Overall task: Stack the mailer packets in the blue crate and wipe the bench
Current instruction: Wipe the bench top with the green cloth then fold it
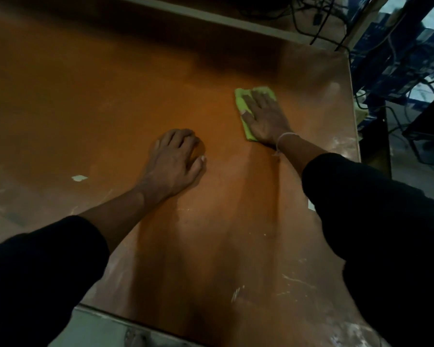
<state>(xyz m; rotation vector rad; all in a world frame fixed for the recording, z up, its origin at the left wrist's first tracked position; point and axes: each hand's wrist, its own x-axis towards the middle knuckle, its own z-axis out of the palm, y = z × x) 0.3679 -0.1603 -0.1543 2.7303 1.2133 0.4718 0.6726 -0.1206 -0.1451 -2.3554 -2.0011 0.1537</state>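
The right hand (266,116) lay flat on a green cloth (243,103), fingers straight and slightly spread, pressing it against the orange-brown bench (85,96) toward the far right of the surface. The cloth was folded and showed past the fingertips at its far end and along the left of the palm. A pale string bracelet (282,139) circled that wrist, above a dark sleeve (361,196). The left hand (178,159) rested on the bench nearer the middle, to the left of the cloth and well apart from it, its fingers curled under at the tips and holding nothing, the thumb stretched out to the right. A small white scrap (79,178) sat on the bench to the left of that hand, and pale scuffs (238,293) marked the near right part. Dark cables (318,18) hung beyond the far right corner. No mailer packets or blue crate appeared in the head view.
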